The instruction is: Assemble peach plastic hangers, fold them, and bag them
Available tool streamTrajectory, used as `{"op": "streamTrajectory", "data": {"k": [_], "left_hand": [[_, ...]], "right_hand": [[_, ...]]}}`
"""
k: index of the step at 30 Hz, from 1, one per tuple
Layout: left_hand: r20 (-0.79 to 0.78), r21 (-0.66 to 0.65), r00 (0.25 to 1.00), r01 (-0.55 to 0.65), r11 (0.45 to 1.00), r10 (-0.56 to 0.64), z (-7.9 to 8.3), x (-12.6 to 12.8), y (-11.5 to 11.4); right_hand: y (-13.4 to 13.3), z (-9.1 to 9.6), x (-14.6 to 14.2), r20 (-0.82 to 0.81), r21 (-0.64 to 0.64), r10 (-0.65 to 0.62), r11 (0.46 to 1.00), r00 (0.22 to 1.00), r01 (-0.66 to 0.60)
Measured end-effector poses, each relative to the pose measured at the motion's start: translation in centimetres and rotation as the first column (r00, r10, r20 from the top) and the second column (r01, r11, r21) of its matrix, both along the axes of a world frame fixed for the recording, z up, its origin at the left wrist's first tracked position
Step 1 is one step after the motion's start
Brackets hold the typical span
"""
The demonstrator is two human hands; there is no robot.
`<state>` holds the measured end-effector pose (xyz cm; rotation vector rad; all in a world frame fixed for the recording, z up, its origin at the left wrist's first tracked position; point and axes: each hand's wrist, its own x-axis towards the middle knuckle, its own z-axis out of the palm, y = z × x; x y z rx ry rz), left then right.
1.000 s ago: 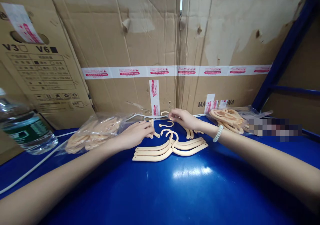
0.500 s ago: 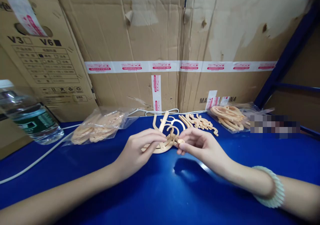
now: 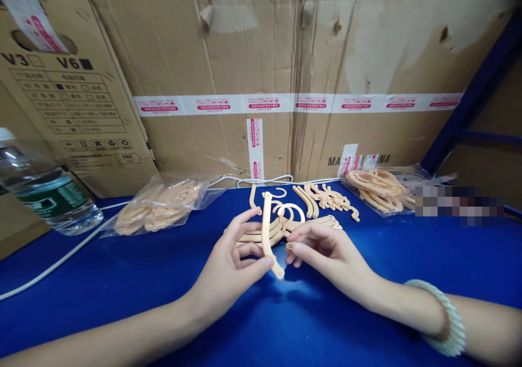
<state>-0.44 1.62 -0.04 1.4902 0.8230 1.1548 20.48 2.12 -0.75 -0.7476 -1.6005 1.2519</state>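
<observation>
My left hand [image 3: 230,258] holds a beige plastic hanger arm [image 3: 266,223] upright, the thumb pressed near its lower end. The piece is slightly curved, with a small hole showing at its tip. To the right, my right hand [image 3: 332,250] pinches a small beige piece [image 3: 290,246] between thumb and forefinger; its exact shape is too small to make out. The two hands are apart. Just behind them lie hanger pieces [image 3: 253,237] and curved hooks [image 3: 302,210], partly hidden by the fingers.
Loose hanger arms [image 3: 309,201] and small curved parts [image 3: 332,197] lie at the back of the blue table [image 3: 261,323]. Clear bags of beige parts sit left [image 3: 163,206] and right [image 3: 377,190]. A water bottle [image 3: 53,201], white cable [image 3: 53,266] and cardboard boxes [image 3: 220,57] border the table.
My left hand has turned and opened up around the hanger arm, whose lower end now shows below the thumb. The small piece in my right hand has tilted, and that hand stays nearly in place.
</observation>
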Motion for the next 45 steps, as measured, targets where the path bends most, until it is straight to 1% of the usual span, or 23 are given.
{"op": "streamTrajectory", "data": {"k": [3,4,6,10,12,14,16,18,20,23,26,30,34,37,42,45], "left_hand": [[-0.01,-0.139,1.0,-0.003,0.99,0.002,0.4,0.2,-0.2],[-0.024,-0.164,1.0,-0.006,0.986,0.002,0.4,0.3,-0.2],[-0.045,-0.173,0.999,-0.002,0.985,-0.005,0.4,0.2,-0.2],[-0.059,-0.102,0.998,0.01,0.995,-0.016,0.0,0.0,-0.3],[-0.065,-0.067,0.998,-0.005,0.998,0.0,-0.2,-0.1,-0.3],[-0.081,-0.049,0.996,-0.025,0.999,0.021,-0.2,-0.1,-0.3],[-0.112,-0.027,0.993,-0.042,0.999,0.039,-0.1,-0.1,-0.4],[-0.144,0.03,0.989,-0.041,0.999,0.045,0.0,0.0,-0.4],[-0.167,0.095,0.985,-0.029,0.995,0.044,0.2,0.0,-0.5],[-0.192,0.143,0.981,-0.007,0.99,0.035,0.3,0.0,-0.7],[-0.209,0.179,0.977,-0.005,0.984,0.043,0.2,-0.1,-0.8],[-0.206,0.189,0.978,-0.001,0.982,0.041,0.2,-0.1,-1.0],[-0.221,0.22,0.974,0.005,0.976,0.044,0.3,0.0,-1.1],[-0.23,0.241,0.971,-0.004,0.97,0.061,0.4,0.0,-1.2],[-0.206,0.227,0.977,-0.001,0.974,0.049,0.3,-0.1,-1.2],[-0.221,0.214,0.973,-0.013,0.977,0.062,0.3,-0.1,-1.1]], "right_hand": [[0.1,0.1,0.0,0.013,-0.003,0.01,1.0,1.0,-0.01],[0.1,0.1,0.0,0.019,-0.006,0.008,1.0,1.0,-0.008],[0.1,0.2,0.0,-0.007,-0.024,-0.003,1.0,1.0,0.003],[0.1,0.2,0.0,-0.11,-0.103,-0.032,0.994,0.993,0.021],[0.1,0.2,0.1,-0.118,-0.127,-0.036,0.992,0.992,0.021],[0.2,0.2,0.1,-0.11,-0.111,-0.028,0.994,0.993,0.016],[0.3,0.2,0.2,-0.091,-0.069,-0.001,0.998,0.996,-0.005],[0.3,0.1,0.1,-0.072,-0.052,0.034,0.998,0.997,-0.038],[0.3,0.1,0.1,-0.076,-0.101,0.062,0.992,0.995,-0.069],[0.1,0.2,-0.1,-0.104,-0.185,0.086,0.977,0.991,-0.105],[-0.1,0.4,-0.2,-0.112,-0.199,0.125,0.969,0.986,-0.145],[-0.2,0.5,-0.3,-0.13,-0.223,0.167,0.956,0.977,-0.193],[-0.3,0.3,-0.3,-0.161,-0.267,0.165,0.942,0.973,-0.204],[-0.2,0.1,-0.3,-0.178,-0.276,0.16,0.939,0.971,-0.205],[-0.2,0.2,-0.3,-0.189,-0.292,0.154,0.934,0.97,-0.205],[-0.2,0.1,-0.3,-0.188,-0.293,0.164,0.932,0.968,-0.215]]}}
